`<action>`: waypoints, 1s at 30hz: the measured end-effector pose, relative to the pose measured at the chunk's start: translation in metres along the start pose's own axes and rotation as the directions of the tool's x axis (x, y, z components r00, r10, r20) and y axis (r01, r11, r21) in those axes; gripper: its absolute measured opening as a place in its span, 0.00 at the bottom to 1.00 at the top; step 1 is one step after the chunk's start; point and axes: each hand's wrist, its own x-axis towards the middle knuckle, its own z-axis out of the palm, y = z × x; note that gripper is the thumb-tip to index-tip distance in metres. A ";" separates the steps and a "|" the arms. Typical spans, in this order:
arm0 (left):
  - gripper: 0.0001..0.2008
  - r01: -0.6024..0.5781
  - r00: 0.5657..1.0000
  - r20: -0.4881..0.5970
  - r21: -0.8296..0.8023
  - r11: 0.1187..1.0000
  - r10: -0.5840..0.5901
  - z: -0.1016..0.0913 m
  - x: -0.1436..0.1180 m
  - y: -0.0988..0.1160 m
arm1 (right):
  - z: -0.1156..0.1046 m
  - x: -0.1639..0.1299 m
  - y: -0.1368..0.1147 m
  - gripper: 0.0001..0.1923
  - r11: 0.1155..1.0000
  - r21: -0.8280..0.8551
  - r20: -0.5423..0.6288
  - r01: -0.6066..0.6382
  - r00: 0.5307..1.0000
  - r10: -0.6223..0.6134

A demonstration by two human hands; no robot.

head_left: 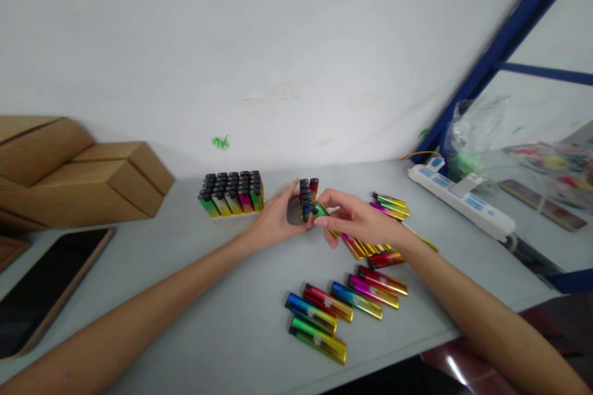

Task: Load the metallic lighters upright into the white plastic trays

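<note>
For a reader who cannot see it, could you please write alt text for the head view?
Two bare hands meet over a grey table: the left hand steadies a small upright cluster of lighters while the right hand holds a green lighter against it. A packed block of lighters stands behind; loose lighters lie nearer.

No text, brand or number can be read anywhere in this view. The lighters [345, 302] lying on the table [222, 315] each carry a small pale mark on the body, but it is too small and blurred to read. The green mark [221, 142] on the wall [278, 43] is only a smear, not letters.
</note>
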 end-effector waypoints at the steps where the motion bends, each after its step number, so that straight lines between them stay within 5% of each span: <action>1: 0.47 0.007 1.000 0.000 0.015 1.000 -0.007 0.001 0.000 0.000 | 0.000 0.000 0.001 0.15 0.999 0.041 -0.006 0.006 1.000 -0.006; 7: 0.50 0.031 0.999 -0.025 0.128 0.991 -0.028 0.002 -0.001 -0.001 | 0.001 0.003 0.004 0.15 0.999 0.000 -0.182 0.050 0.982 -0.049; 14: 0.52 0.041 0.999 -0.016 0.130 0.991 -0.039 0.001 0.000 -0.001 | 0.008 0.008 0.007 0.24 0.963 -0.265 -0.430 0.056 0.886 -0.170; 30: 0.52 0.033 0.999 -0.008 0.147 0.989 -0.032 0.000 0.001 0.000 | 0.011 0.010 0.008 0.18 0.894 -0.437 -0.503 -0.097 0.851 -0.153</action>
